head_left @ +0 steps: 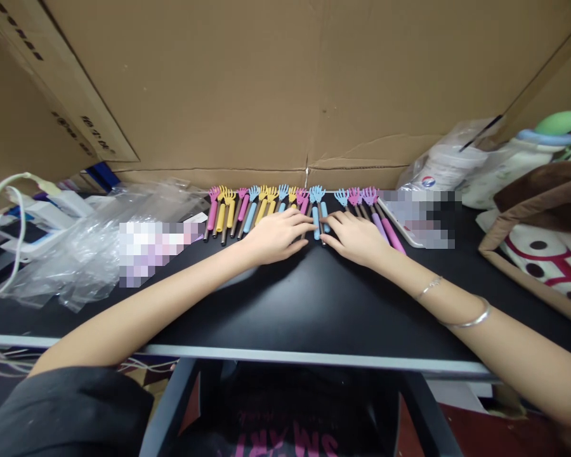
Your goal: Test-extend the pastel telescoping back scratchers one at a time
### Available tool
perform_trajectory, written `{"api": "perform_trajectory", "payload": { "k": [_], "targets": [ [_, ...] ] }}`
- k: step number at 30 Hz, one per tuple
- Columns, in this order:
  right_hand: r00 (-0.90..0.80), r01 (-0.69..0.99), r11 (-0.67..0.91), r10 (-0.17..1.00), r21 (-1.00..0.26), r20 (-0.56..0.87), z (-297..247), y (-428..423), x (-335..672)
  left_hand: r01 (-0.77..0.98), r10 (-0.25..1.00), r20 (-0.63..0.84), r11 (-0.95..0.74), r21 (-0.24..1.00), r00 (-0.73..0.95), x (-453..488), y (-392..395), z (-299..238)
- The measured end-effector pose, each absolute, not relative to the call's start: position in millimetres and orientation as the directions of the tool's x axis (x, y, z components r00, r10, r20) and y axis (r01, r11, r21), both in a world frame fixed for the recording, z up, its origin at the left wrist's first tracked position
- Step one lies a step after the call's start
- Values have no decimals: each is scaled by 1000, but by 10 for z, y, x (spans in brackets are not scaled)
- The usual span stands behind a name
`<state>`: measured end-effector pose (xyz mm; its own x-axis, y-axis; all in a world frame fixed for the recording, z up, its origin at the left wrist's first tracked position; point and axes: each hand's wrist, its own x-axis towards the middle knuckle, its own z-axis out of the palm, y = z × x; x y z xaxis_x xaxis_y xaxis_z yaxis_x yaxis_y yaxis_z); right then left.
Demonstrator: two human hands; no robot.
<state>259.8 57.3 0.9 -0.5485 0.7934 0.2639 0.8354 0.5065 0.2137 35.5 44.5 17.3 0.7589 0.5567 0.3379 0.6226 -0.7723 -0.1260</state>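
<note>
A row of several small hand-shaped back scratchers in pink, yellow, blue and purple lies along the back of the black table. My left hand rests flat on the handles near the row's middle, fingers stretched out. Opposite it, my right hand has its fingers extended too. Its fingertips touch two blue-handled scratchers that lie between the two hands. Neither hand grips anything. Two bracelets sit on my right wrist.
Crumpled clear plastic bags and white cables lie at the left. A cardboard wall stands behind the row. At the right are a white tray, a plastic-wrapped container and a brown bag.
</note>
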Motion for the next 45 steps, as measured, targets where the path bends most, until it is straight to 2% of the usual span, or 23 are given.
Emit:
{"api": "perform_trajectory", "payload": {
  "k": [6, 14, 22, 35, 39, 45],
  "targets": [
    [-552, 834, 517, 781, 192, 293, -20, 581, 2597, 642, 606, 230, -754, -140, 762, 548, 676, 53],
    [-631, 772, 600, 684, 211, 365, -33, 650, 2631, 637, 581, 320, -764, -101, 748, 437, 702, -11],
    [-624, 780, 581, 699, 233, 349, 0, 641, 2645, 663, 597, 365, -745, -79, 714, 413, 717, -53],
    [-559, 828, 505, 781, 244, 279, 27, 578, 2608, 667, 565, 410, -728, -162, 716, 425, 709, -80],
    [-569, 821, 516, 768, 244, 293, 13, 573, 2616, 666, 562, 415, -728, -163, 716, 422, 713, -89],
    [-616, 784, 539, 736, 309, 280, 61, 534, 2586, 675, 580, 398, -721, -155, 711, 425, 700, -79]
  ]
}}
